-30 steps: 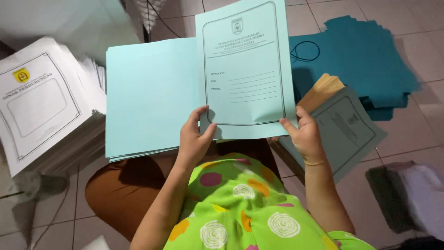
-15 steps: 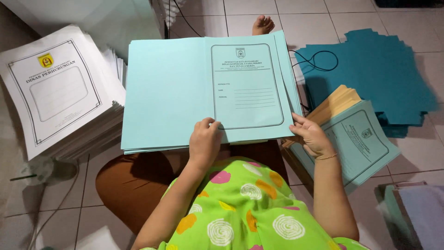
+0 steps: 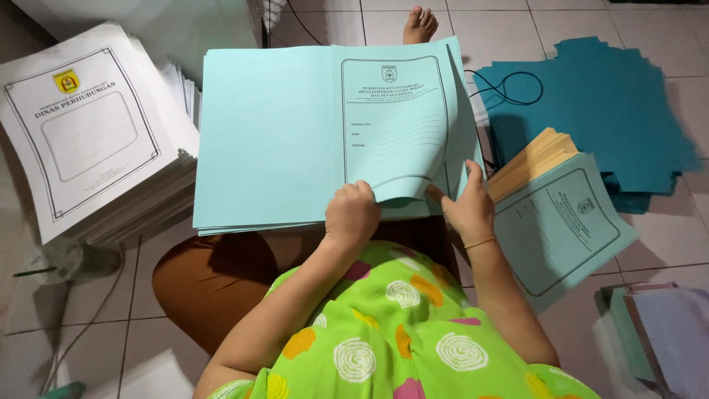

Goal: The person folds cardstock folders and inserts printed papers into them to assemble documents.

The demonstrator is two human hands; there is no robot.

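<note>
Since a second ago the printed folder point(image 3: 391, 118) has come down from standing nearly upright to lying open and flat on the pile of light blue folders point(image 3: 266, 140) across the person's lap, its printed half on the right side of the pile and its plain half on the left; half a second ago it was already flat, and now its near right corner is curling up. That curl suggests the sheet work is moving on to lifting or folding this cover. The left hand point(image 3: 352, 216) rests at the near edge of the pile with its fingers closed on the lifted edge of the printed folder, while the right hand point(image 3: 464, 207) has its fingers bent around the right near edge of the same sheets; how many sheets it pinches is hard to tell. The folders are thin matte card, bending softly. To the left on the tiled floor stands a tall stack of white covers point(image 3: 92, 133) with a black border; to the right lie dark teal sheets point(image 3: 605, 111), slightly fanned, and a grey-blue printed folder point(image 3: 561, 222) over tan paper.
</note>
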